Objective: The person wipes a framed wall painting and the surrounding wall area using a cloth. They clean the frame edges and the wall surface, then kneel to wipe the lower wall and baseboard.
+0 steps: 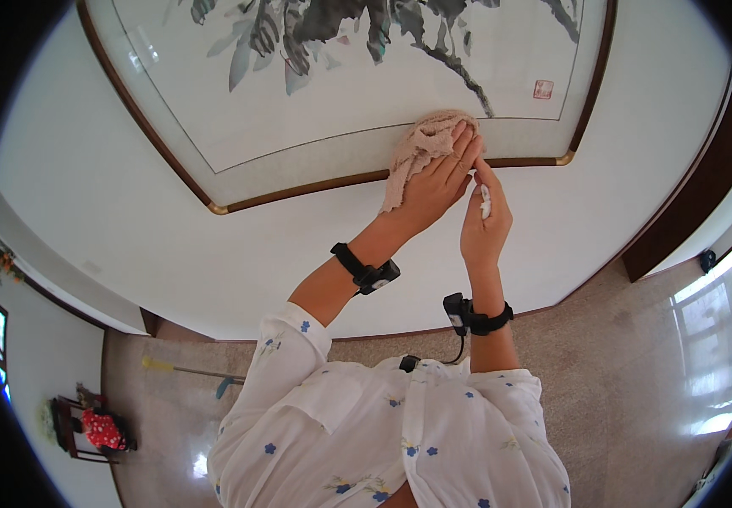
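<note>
A large framed ink painting [340, 82] under glass hangs on the white wall before me, its brown frame [309, 189] fitted with brass-coloured corners. My left hand [439, 174] lies over a crumpled pinkish-beige cloth [426, 143] and presses it to the glass at the painting's lower edge. The cloth hangs down across the frame. Just to the right, my right hand [488, 213] is raised with its fingertips close to the left hand at the frame's bottom bar; a small white wad, perhaps tissue [485, 202], shows in it. Both wrists wear black strapped devices.
A long-handled tool with a yellow end [159, 364] is at the lower left, over the brown floor [601, 381]. Farther left, a person in red [104, 428] is beside dark wooden furniture [64, 425]. Dark wooden trim [690, 190] borders the wall at right.
</note>
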### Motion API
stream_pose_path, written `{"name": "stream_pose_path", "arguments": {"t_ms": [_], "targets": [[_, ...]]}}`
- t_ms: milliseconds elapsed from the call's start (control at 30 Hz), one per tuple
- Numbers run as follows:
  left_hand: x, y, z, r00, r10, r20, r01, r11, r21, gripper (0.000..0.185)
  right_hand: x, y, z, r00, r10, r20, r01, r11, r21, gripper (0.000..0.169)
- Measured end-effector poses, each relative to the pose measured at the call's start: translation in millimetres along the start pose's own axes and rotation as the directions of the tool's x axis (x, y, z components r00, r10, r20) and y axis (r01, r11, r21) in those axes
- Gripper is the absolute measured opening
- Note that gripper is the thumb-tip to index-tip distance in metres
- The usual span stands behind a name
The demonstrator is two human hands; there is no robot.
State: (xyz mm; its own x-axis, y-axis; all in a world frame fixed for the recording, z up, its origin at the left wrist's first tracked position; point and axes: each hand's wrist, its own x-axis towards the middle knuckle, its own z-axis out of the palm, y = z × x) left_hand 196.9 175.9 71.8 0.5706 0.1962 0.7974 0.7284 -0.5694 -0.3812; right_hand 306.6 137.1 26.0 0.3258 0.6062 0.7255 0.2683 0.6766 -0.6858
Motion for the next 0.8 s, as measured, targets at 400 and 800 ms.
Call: {"name": "stream_pose_path", "arguments": {"t_ms": [400, 800], "targets": [[-51, -48, -32, 0.913, -0.351, -0.210, 0.389, 0.903, 0.184, 0.060, -9, -8, 27, 0.988, -0.135, 0.076, 0.119, 0.976, 0.181, 0.044], [24, -4, 14, 0.983, -0.164, -0.078, 0.147, 0.971, -0.188, 0.058, 6, 3, -49, 0.980, 0.103, -0.171, -0.080, 0.988, 0.134, 0.038]]}}
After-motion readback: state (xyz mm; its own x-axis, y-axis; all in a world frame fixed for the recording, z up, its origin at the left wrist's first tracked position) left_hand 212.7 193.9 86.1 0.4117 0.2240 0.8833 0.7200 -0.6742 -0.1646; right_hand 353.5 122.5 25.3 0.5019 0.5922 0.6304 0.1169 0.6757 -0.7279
